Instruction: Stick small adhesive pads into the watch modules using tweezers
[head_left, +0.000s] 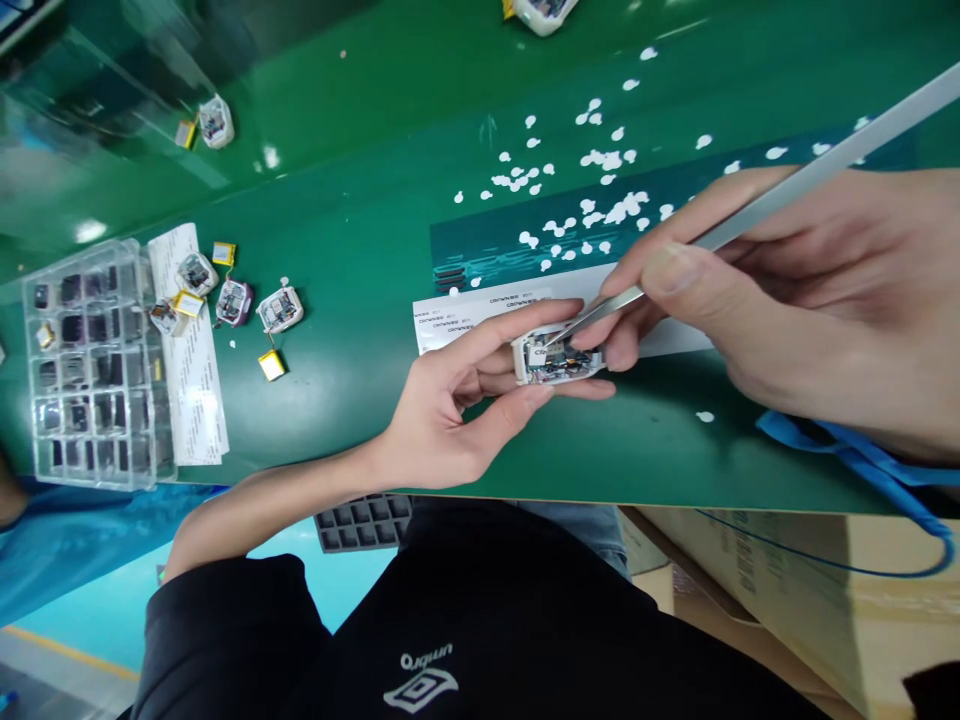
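Observation:
Between the thumb and fingers of my left hand [457, 410] is a small white device housing [559, 370], its circuit board and wires exposed. My right hand [772, 280] grips metal tweezers [750, 215], their tip touching the inside of the housing beside a small white label [538, 354]. A fingertip of the right hand is close to the housing's right end. Below the hands lies a sheet of printed stickers [480, 305], partly covered by them.
Many round white tabs [622, 208] are scattered beyond the hands. Open housings [281, 308] with yellow batteries [272, 364] lie to the left, beside a clear compartment tray [90, 370]. A blue wrist strap [847, 450] hangs at right. Cardboard boxes [780, 570] stand below the table edge.

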